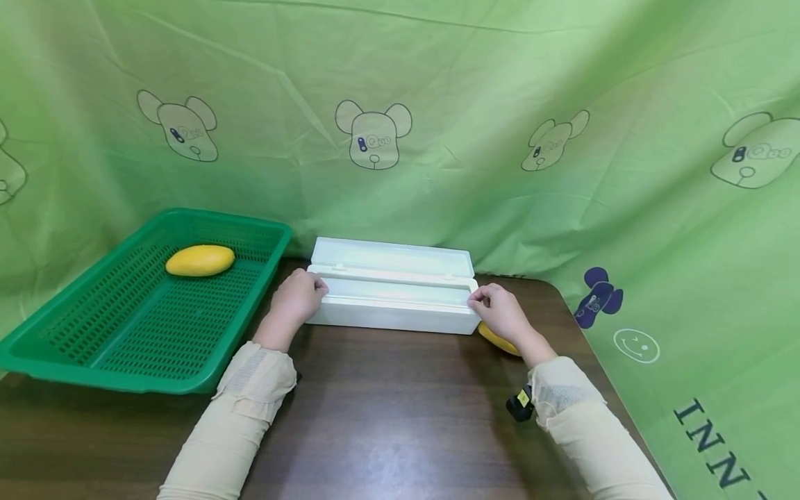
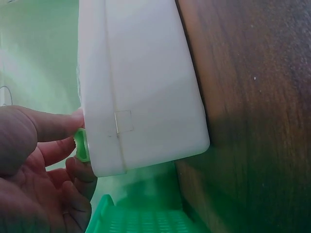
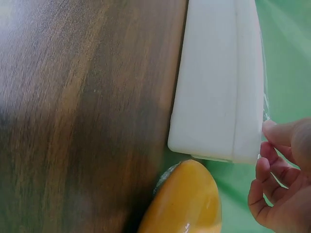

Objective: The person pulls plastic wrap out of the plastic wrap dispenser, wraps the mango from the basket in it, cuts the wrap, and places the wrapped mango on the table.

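A long white plastic wrap dispenser [image 1: 400,314] rests on the table with its lid [image 1: 394,257] raised at the back. At its left end, my left hand [image 1: 295,295] pinches the plastic wrap along the top edge. A small green piece [image 2: 81,145] shows between that hand's thumb and fingers. My right hand [image 1: 501,311] is at the opposite end, thumb and forefinger pinching the clear plastic wrap [image 3: 266,104] at the dispenser's edge. Close below the right hand lies a yellow mango [image 3: 187,199] with a glossy, film-like surface, partly hidden by the hand in the head view.
To the left stands a large green perforated basket [image 1: 250,326] holding another yellow mango [image 1: 200,260]. A green curtain [image 1: 437,139] hangs right behind the brown table [image 1: 387,417], and drapes down along its right side.
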`<state>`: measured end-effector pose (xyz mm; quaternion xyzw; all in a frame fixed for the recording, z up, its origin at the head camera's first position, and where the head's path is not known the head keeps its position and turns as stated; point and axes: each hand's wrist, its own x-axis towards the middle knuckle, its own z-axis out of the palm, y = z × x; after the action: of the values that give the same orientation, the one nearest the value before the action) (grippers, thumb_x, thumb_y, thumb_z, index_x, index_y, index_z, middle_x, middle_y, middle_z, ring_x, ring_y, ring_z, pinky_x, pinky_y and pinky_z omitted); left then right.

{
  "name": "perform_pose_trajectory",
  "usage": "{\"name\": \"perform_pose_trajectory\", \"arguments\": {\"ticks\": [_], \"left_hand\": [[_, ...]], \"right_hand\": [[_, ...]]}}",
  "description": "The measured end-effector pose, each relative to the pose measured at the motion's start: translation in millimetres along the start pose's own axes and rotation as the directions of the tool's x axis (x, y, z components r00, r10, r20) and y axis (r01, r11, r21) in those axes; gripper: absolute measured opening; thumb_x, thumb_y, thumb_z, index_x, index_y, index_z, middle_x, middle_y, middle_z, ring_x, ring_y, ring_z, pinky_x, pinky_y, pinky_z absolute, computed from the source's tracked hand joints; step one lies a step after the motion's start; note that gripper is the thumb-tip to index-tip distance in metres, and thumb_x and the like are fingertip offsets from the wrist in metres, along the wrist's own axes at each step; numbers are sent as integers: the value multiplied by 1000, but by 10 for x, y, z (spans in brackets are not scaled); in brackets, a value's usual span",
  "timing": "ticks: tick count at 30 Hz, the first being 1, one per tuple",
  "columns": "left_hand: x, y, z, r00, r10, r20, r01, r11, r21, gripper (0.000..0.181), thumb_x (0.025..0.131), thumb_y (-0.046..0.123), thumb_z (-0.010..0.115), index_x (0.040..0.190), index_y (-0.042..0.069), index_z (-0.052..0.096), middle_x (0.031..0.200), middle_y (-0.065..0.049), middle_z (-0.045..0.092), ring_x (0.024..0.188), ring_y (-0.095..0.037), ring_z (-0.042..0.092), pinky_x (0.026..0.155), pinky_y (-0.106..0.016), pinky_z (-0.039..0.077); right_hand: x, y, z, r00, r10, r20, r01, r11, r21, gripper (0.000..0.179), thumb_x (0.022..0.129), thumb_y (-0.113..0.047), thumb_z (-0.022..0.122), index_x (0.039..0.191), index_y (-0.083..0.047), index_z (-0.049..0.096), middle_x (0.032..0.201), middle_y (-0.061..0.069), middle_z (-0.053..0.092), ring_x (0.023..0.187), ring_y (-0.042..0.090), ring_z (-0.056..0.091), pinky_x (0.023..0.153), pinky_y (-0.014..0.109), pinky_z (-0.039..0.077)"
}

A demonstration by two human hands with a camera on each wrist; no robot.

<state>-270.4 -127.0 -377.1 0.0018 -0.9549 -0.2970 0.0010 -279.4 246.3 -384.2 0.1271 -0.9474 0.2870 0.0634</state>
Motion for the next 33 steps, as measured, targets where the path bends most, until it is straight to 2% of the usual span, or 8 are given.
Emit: {"name": "perform_pose_trajectory", "arguments": {"ticks": [5,9,15,22,33], "left_hand": [[-21,16,-20,1000,2,-5,-2,1000,23,25,106,13,54,115,-3,71,124,-22,56,108,-36,56,91,-55,48],[-23,35,-45,1000,14,-16,-14,1000,22,25,107,14,52,117,-3,68,124,-22,56,109,-36,56,94,-57,46],[-40,73,-72,999,19,-45,-18,1000,18,27,109,17,49,120,-1,66,119,-20,64,108,-37,60,95,-58,45],[-72,130,-77,988,31,-148,-30,999,12,28,109,20,50,120,1,66,115,-19,64,110,-38,59,93,-57,45],[-136,214,-144,963,57,-262,-66,998,-24,24,108,17,52,116,0,67,114,-19,64,111,-39,57,91,-57,44]], "right_hand": [[-18,-22,-14,1000,-16,-26,16,1000,4,9,98,-3,63,96,4,68,89,11,56,80,26,52,73,38,42],[-14,-47,-25,996,-49,-75,50,999,0,8,98,-2,63,95,4,68,89,12,57,79,26,52,73,38,43],[-11,-95,-53,990,-76,-122,74,997,-21,8,99,-3,64,97,4,67,92,12,57,79,25,51,73,39,43],[-22,-149,-112,978,-105,-180,98,994,-45,10,101,-4,63,98,5,67,95,14,58,81,28,53,73,41,45],[-48,-195,-167,933,-142,-330,147,989,-10,10,100,-2,64,98,7,67,98,17,58,82,30,55,74,40,46]]}}
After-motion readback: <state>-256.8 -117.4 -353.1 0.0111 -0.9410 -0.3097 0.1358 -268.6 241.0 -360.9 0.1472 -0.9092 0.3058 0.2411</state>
